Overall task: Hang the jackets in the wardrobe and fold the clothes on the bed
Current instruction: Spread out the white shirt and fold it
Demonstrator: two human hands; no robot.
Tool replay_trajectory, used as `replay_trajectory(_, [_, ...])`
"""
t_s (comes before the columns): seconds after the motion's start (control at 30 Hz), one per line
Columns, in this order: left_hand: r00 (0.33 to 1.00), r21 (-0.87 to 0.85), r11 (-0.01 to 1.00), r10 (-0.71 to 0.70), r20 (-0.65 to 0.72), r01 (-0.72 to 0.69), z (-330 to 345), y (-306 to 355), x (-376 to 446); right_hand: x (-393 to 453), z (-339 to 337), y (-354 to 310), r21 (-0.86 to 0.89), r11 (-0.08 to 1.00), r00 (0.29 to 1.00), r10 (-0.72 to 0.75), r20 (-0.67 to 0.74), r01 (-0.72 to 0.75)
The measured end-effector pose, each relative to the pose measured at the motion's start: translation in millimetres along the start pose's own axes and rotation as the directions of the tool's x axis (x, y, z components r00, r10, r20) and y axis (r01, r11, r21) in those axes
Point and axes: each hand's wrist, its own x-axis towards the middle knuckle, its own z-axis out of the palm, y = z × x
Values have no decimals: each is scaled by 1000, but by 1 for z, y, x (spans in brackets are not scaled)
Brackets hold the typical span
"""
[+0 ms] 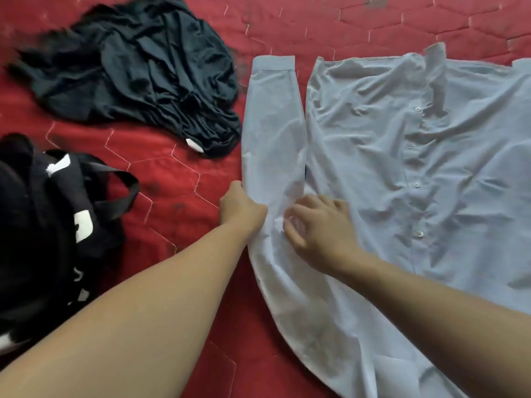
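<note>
On the red quilted bedspread (178, 168), nearest the camera, both hands meet at the sleeve (273, 133) of a pale blue button-up shirt (402, 168). The left hand (241, 209) grips the sleeve's outer edge, fingers curled under; the right hand (319, 225) presses on the fabric with loosely spread fingers, just beside the shirt's body. The sleeve runs straight away from the hands, cuff farthest, so I judge it folds rightward next. Left lies a black bag (57, 225); beyond, a crumpled dark garment (143, 70).

Red quilted bedcover (178, 173)

Hexagonal stitching runs across the red quilt, which fills the whole view under soft, even light.
</note>
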Motion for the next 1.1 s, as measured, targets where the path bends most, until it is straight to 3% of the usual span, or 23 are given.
replay_trajectory(0.1, [999, -110, 993, -33, -27, 30, -22, -23, -6, -9, 9, -13, -80, 995, 993, 69, 99, -61])
replay_trajectory(0.23, [984, -199, 970, -158, -84, 139, -59, -73, -18, -40, 12, -23, -141, 990, 979, 11, 204, 18])
replay_trajectory(0.33, [955, -394, 871, -250, 159, 293, -72, -91, -29, -76, 21, -30, -197, 976, 972, -45, 232, 92])
replay_trajectory(0.43, [899, -468, 792, -224, 375, 393, -65, -90, -34, -108, 37, -39, -233, 968, 961, -30, 275, 97])
replay_trajectory(0.63, [924, -517, 791, -152, 352, 327, -56, -70, -31, -163, 63, -54, -166, 981, 980, -66, 189, 99])
replay_trajectory(0.77, [833, -526, 698, -188, 521, 486, -57, -51, -23, -191, 72, -60, -169, 974, 986, -134, 102, 150])
replay_trajectory(0.87, [833, -621, 602, -146, 533, 503, -65, -23, -19, -173, 57, -71, -101, 994, 998, -29, 47, 33])
replay_trajectory(0.93, [890, -738, 538, -55, 452, 408, -75, 0, -19, -143, 36, -80, 111, 986, 992, 125, 5, -125])
replay_trajectory(1.0, [965, -764, 640, 141, 222, 83, -80, 23, -31, -96, 2, -84, 484, 820, 938, 346, 9, -307])
replay_trajectory(1.03, [944, -690, 711, 305, 126, -138, -81, 33, -45, -71, -19, -81, 678, 646, 887, 462, 18, -350])
replay_trajectory(1.1, [761, -489, 724, 626, 170, -486, -72, 49, -77, -28, -62, -63, 923, 185, 806, 563, 182, -337])
